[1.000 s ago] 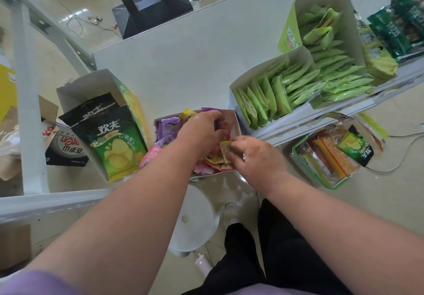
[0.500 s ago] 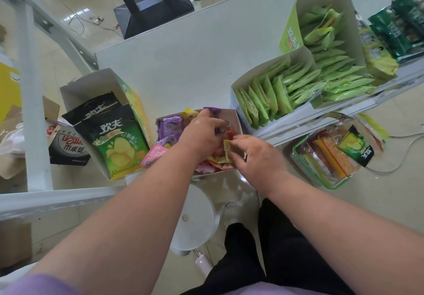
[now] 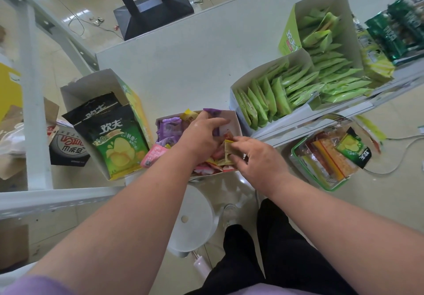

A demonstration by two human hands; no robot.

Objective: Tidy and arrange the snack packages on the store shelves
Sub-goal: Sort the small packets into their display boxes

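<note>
A small white box [image 3: 236,122] at the shelf's front edge holds mixed purple, yellow, pink and red snack sachets. My left hand [image 3: 202,135] reaches into it, fingers curled over purple sachets [image 3: 168,128] near the box's far side. My right hand [image 3: 257,157] pinches a yellow-olive sachet [image 3: 228,150] upright at the box's near right. A pink sachet [image 3: 153,155] sticks out over the left wall.
Left of it stands a box of black-and-green chip bags [image 3: 117,143]. Two boxes of light green packets [image 3: 275,97] fill the shelf's right, with dark green bags [image 3: 394,31] beyond. A basket of snacks [image 3: 330,157] sits on the floor below; a white stool [image 3: 195,223] stands under the shelf.
My left hand has slid slightly toward the far side of the box over the purple sachets. My right hand keeps its pinch on the yellow-olive sachet, barely moved.
</note>
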